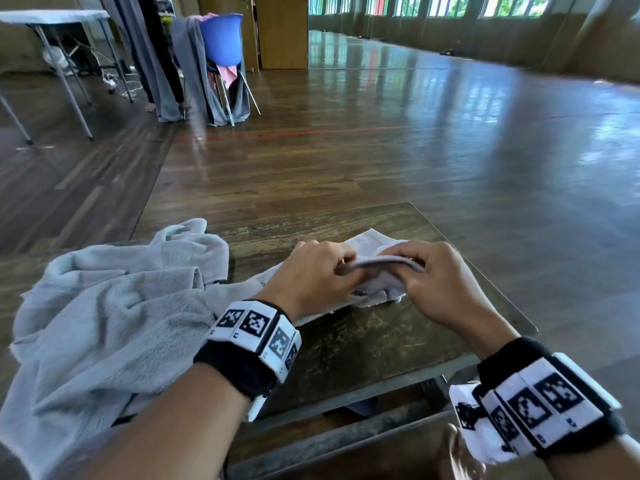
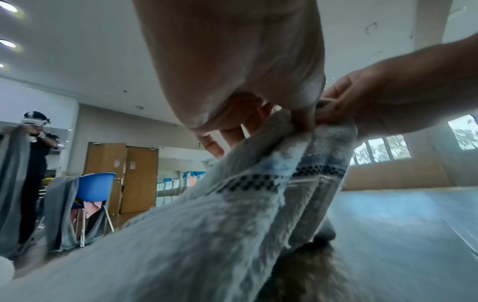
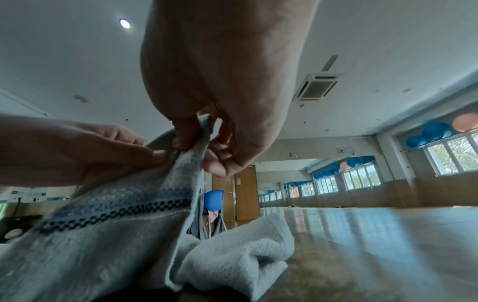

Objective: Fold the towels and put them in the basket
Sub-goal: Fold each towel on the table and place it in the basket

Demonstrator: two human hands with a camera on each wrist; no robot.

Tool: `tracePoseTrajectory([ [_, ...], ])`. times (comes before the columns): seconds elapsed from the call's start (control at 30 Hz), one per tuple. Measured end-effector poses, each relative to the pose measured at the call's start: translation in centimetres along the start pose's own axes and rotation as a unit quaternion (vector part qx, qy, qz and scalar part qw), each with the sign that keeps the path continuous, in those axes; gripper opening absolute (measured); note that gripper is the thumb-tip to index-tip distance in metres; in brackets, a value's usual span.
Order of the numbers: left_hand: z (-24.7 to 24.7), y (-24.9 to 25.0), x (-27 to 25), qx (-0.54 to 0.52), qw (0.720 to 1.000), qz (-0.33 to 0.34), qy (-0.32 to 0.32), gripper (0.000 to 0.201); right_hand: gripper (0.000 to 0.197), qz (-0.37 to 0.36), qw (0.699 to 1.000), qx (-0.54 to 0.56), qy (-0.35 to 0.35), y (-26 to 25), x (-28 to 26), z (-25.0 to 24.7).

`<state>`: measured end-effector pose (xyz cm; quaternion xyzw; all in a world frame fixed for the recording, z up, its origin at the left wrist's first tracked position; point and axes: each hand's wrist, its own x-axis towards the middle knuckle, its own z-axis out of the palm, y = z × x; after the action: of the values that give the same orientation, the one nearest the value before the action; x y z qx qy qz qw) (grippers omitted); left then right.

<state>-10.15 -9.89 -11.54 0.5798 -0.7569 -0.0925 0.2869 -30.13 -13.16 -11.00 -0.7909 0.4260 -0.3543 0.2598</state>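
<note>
A small white towel (image 1: 375,285) with a dark checked band lies partly folded on the dark wooden table (image 1: 363,344). My left hand (image 1: 322,271) and right hand (image 1: 433,275) both pinch its raised edge, close together, above the table's middle. In the left wrist view my left hand (image 2: 258,114) holds the towel (image 2: 232,204) at its top fold. From the right wrist, my right hand (image 3: 204,139) pinches the towel (image 3: 116,224) edge between thumb and fingers. A larger grey towel (image 1: 104,323) lies crumpled on the table's left side. The blue basket (image 1: 221,38) stands on a chair far back.
The table's right and near edges (image 1: 502,327) are close to my hands. Beyond lies open wooden floor (image 1: 381,133). A white folding table (image 1: 52,19) stands at the far left. Another person (image 2: 33,163) holds a grey cloth beside the chair with the basket (image 2: 95,187).
</note>
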Motion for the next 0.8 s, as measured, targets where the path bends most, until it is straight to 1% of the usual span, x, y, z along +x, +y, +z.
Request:
tracePoseTrajectory([
  [0.03,-0.4,-0.3,0.1,0.000,1.000,-0.002,-0.005,0.048,0.025,0.004,1.000,-0.009,0.018,0.3,0.1,-0.5],
  [0.1,-1.1,-1.2,0.1,0.012,1.000,-0.013,-0.004,0.052,0.029,0.019,0.998,-0.015,0.057,1.0,0.4,-1.3],
  [0.17,-1.7,-2.3,0.1,0.028,0.999,-0.032,-0.001,0.052,0.031,0.042,0.994,-0.007,0.099,1.5,0.6,-2.3],
  [0.23,-2.1,-3.3,-0.1,0.045,0.998,-0.052,0.003,0.046,0.034,0.064,0.987,0.011,0.145,1.8,0.7,-3.2],
  [0.3,-2.3,-4.1,-0.2,0.051,0.996,-0.072,0.032,0.042,0.036,0.069,0.981,0.019,0.178,2.1,0.8,-3.9],
  [0.37,-2.5,-4.5,-0.5,0.029,0.994,-0.085,0.061,0.043,0.032,0.067,0.981,0.019,0.179,2.6,0.8,-4.1],
  [0.43,-2.7,-4.6,-0.7,0.017,0.992,-0.108,0.060,0.044,0.025,0.061,0.986,0.012,0.152,3.1,0.8,-3.8],
  [0.5,-2.9,-4.5,-0.8,-0.031,0.986,-0.164,0.028,0.037,0.014,0.073,0.992,-0.018,0.102,3.5,1.1,-3.6],
  [0.53,-3.1,-4.6,-0.8,-0.055,0.978,-0.199,0.004,0.034,0.014,0.079,0.994,-0.058,0.052,3.8,1.2,-3.6],
  [0.57,-3.3,-4.8,-0.9,-0.061,0.972,-0.227,-0.023,0.031,0.020,0.086,0.990,-0.105,-0.023,4.1,1.2,-3.7],
  [0.6,-3.6,-5.1,-1.0,-0.037,0.968,-0.239,-0.058,0.026,0.026,0.102,0.977,-0.148,-0.117,4.3,1.2,-3.8],
  [0.63,-3.7,-5.4,-1.3,0.000,0.965,-0.239,-0.104,0.017,0.029,0.123,0.952,-0.183,-0.212,4.3,1.0,-3.9],
  [0.67,-3.7,-5.6,-1.6,0.032,0.959,-0.235,-0.156,0.009,0.031,0.145,0.923,-0.205,-0.291,4.2,0.7,-3.9],
  [0.7,-3.6,-5.8,-1.8,0.053,0.950,-0.232,-0.204,0.007,0.033,0.165,0.902,-0.217,-0.334,4.2,0.6,-3.8],
  [0.73,-3.3,-5.9,-2.0,0.059,0.944,-0.227,-0.232,0.007,0.035,0.175,0.898,-0.226,-0.335,4.1,0.7,-3.6],
  [0.77,-3.0,-6.1,-2.0,0.056,0.945,-0.219,-0.235,0.006,0.036,0.175,0.907,-0.235,-0.302,4.0,0.9,-3.3],
  [0.8,-2.8,-6.0,-1.9,0.050,0.954,-0.206,-0.212,0.006,0.035,0.172,0.923,-0.244,-0.241,3.9,1.2,-3.0],
])
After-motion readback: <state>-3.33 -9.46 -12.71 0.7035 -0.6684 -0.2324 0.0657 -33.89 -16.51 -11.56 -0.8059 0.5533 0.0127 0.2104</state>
